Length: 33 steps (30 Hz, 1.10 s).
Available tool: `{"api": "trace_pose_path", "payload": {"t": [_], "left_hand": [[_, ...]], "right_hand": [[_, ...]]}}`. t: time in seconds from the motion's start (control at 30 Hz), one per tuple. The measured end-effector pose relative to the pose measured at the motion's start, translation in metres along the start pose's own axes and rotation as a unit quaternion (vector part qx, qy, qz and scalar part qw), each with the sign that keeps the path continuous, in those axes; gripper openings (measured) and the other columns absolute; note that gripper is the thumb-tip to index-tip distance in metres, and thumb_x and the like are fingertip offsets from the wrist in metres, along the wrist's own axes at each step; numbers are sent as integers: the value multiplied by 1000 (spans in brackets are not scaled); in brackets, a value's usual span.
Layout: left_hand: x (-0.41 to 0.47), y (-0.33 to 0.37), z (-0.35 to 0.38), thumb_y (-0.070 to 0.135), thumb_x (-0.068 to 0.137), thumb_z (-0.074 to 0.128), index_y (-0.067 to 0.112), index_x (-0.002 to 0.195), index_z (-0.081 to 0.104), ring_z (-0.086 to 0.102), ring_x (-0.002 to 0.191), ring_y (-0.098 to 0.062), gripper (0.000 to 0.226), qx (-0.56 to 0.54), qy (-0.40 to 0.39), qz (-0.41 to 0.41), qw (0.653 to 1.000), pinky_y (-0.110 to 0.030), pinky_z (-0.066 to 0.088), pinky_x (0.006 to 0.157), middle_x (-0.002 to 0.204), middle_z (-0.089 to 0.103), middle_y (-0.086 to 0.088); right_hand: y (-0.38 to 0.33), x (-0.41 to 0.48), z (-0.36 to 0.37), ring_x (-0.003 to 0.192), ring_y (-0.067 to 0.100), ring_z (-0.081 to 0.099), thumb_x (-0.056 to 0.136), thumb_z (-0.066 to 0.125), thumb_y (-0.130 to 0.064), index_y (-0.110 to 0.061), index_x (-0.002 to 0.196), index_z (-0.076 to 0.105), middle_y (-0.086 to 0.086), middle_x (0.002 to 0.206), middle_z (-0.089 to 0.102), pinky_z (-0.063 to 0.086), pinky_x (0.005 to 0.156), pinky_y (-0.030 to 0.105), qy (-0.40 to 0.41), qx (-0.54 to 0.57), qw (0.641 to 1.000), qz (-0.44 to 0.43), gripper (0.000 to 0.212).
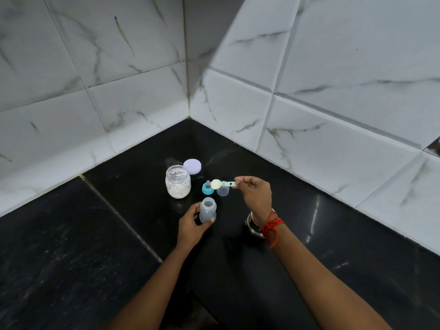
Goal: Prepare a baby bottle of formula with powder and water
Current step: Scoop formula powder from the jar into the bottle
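A clear baby bottle (207, 210) stands uncapped on the black counter (95, 234); my left hand (191, 226) grips its lower body. My right hand (256, 194) pinches the handle of a teal scoop (220, 184) heaped with pale powder, held level above and behind the bottle's mouth. An open glass jar of white powder (178, 181) stands to the left, with its lilac lid (192, 166) lying behind it. The blue teat ring (206, 188) and the clear bottle cap (223, 190) sit behind the bottle, under the scoop.
A steel vessel (252, 225) sits on the counter partly hidden under my right wrist, which wears a red thread. White marble-look tiled walls meet in a corner close behind the items.
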<state>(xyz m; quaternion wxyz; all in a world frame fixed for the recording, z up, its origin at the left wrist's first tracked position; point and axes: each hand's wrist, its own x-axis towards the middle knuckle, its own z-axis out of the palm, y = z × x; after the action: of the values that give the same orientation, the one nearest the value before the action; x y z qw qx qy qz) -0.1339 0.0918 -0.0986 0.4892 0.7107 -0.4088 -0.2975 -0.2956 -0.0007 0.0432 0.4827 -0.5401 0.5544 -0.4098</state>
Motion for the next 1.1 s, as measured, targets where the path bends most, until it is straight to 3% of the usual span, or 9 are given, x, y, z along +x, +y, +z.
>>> {"api": "trace_pose_path", "payload": {"t": [0.1,0.33,0.53,0.63,0.7,0.8,0.87,1.1], "left_hand": [[-2,11,-3,20,74,92,21,126,65,64,110,4,59,-4,26,9,1000,-27,55,100,122,69,13],[2,46,-8,27,69,95,19,121,67,65,109,-4,59,-6,80,90,993,-16,53,91,118,68,10],[4,64,-10,24,69,95,21,120,68,67,108,-5,58,-30,84,119,989,-27,57,93,119,70,14],[3,69,-10,22,71,94,22,120,69,69,109,-9,55,-51,78,124,988,-36,58,95,118,72,12],[3,75,-9,22,72,93,23,119,69,70,110,-12,53,-63,74,129,987,-39,58,95,117,73,12],[6,77,-10,23,71,93,23,118,69,70,109,-14,53,-72,75,133,986,-43,59,95,117,73,10],[7,76,-12,23,71,94,24,118,70,71,108,-14,53,-76,72,127,986,-44,59,94,117,74,10],[3,80,-15,18,69,95,29,113,70,71,104,-9,52,-83,77,131,985,-41,59,94,113,75,11]], "right_hand": [[1,-1,-4,78,6,70,89,71,-13,-19,94,79,-3,87,78,49,66,17,-4,-8,1000,-2,12],[-3,-3,-9,51,-3,54,88,70,-13,-20,92,79,-1,78,76,41,53,16,-5,-53,997,-51,11],[-16,-10,-16,62,-3,61,89,69,-14,-21,93,78,-9,74,72,44,61,9,-14,-135,977,-165,12],[-22,-11,-22,74,3,55,91,68,-20,-27,99,76,-3,81,64,42,68,8,-37,-234,938,-254,14],[-28,-12,-25,76,6,50,94,67,-21,-26,104,75,-2,81,57,44,69,14,-48,-291,895,-334,14],[-37,-19,-27,76,18,53,90,69,-12,-19,99,76,-23,73,42,51,64,31,-42,-319,853,-411,14],[-36,-20,-27,74,20,54,88,70,-7,-18,96,77,-25,70,39,52,64,36,-22,-319,848,-423,15],[-38,-22,-26,70,22,53,84,71,0,-17,93,78,-8,73,66,51,66,41,18,-313,843,-437,20]]}}
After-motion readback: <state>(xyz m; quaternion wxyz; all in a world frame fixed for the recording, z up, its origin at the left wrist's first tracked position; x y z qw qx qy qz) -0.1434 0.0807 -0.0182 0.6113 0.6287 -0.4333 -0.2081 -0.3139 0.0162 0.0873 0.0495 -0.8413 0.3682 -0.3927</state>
